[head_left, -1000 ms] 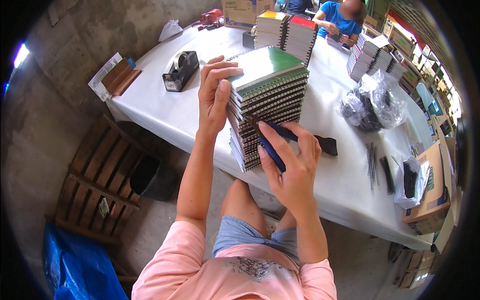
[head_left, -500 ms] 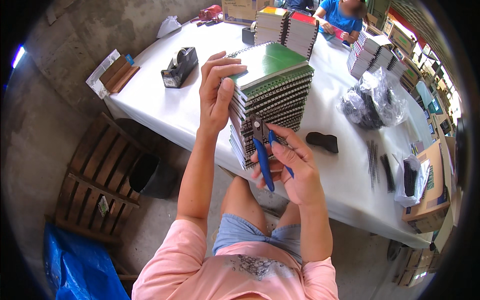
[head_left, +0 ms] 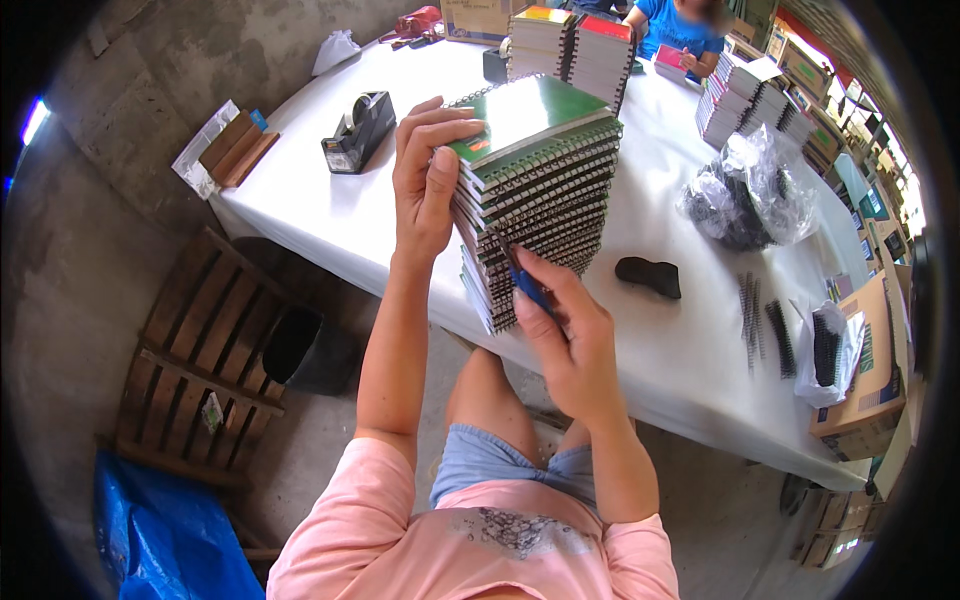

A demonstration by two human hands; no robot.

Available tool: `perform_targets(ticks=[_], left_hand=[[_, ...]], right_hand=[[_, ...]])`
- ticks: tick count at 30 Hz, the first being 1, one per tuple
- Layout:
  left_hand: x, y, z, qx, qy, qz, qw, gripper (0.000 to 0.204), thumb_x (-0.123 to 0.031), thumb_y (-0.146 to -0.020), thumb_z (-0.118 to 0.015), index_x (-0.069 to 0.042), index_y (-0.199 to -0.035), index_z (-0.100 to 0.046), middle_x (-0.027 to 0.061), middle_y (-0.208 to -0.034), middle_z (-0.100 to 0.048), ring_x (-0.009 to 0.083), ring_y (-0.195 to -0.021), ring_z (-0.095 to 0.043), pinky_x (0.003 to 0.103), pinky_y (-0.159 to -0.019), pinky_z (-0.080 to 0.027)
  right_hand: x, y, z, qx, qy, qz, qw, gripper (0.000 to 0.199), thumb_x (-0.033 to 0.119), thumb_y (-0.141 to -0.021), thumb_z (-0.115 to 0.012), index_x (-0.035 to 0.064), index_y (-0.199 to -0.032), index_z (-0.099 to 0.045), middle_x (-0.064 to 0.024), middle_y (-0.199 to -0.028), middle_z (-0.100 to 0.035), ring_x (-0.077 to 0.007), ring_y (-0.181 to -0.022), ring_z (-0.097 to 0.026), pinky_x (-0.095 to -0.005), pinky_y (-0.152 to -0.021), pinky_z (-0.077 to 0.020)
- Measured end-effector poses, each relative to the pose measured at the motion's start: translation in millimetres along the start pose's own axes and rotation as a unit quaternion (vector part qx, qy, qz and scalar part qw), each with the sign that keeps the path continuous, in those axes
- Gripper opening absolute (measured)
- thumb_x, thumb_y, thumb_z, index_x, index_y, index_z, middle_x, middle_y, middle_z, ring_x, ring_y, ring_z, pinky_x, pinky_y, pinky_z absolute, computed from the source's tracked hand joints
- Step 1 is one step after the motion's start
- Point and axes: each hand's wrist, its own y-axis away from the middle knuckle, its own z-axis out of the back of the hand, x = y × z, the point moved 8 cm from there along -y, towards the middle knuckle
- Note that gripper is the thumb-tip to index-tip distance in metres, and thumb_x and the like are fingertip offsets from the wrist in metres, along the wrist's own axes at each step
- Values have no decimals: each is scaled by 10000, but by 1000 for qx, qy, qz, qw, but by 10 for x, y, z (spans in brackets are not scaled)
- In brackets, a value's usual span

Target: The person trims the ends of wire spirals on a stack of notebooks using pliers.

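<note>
A tall stack of spiral-bound notebooks (head_left: 550,185) with green covers stands near the table's front edge, its black wire bindings facing me. My left hand (head_left: 428,180) grips the stack's upper left corner, fingers on the top cover and thumb against the side. In my right hand (head_left: 572,335) is a pair of wire cutters (head_left: 530,287) with blue handles. Their jaws point at the bindings on the stack's lower left part; whether they touch the wire I cannot tell. My fingers wrap round the handles and hide most of them.
A black tape dispenser (head_left: 360,133) stands left of the stack. To the right lie a dark oblong object (head_left: 648,277), loose black binding coils (head_left: 779,338) and a plastic bag of coils (head_left: 745,195). More notebooks (head_left: 598,62) stand behind. Across the table sits a person in blue (head_left: 680,32).
My right hand has turned and closed round the cutters, bringing their jaws in against the bindings' left side. The stack and my left hand have shifted slightly left.
</note>
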Motion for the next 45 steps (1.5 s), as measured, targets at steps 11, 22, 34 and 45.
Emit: perform_targets(ticks=[11,22,34,45], left_hand=[[-3,3,10,-2,12,13,1000,325,-280,-951,-404,-49,-1006,-626,114,-1058,-574,284,-1160,-431,426,-1026,-295],[15,21,40,-13,8,-1,1000,358,-327,-955,-410,-44,-994,-626,119,-1047,-570,274,-1146,-440,431,-1027,-289],[38,10,25,-19,16,15,1000,360,-337,-953,-414,-52,-1001,-629,122,-1065,-576,293,-1182,-425,425,-1024,-295],[12,1,40,-11,13,-6,1000,351,-307,-958,-394,-52,-997,-632,122,-1065,-583,274,-1176,-433,422,-1034,-290]], right_hand=[[210,150,11,-102,289,189,933,390,209,-802,-648,171,-1187,-597,-91,-1078,-519,-247,-969,-511,-391,-867,-365],[-223,39,-66,59,-179,-161,969,344,215,-868,-596,97,-1190,-581,-142,-934,-615,-306,-826,-618,-341,-666,-473],[130,120,-62,-58,324,164,930,347,222,-834,-615,151,-1173,-597,-98,-1063,-534,-256,-956,-530,-367,-821,-398],[-159,169,-7,-46,76,43,995,363,231,-851,-609,139,-1200,-568,-131,-1059,-537,-266,-935,-533,-373,-810,-413]])
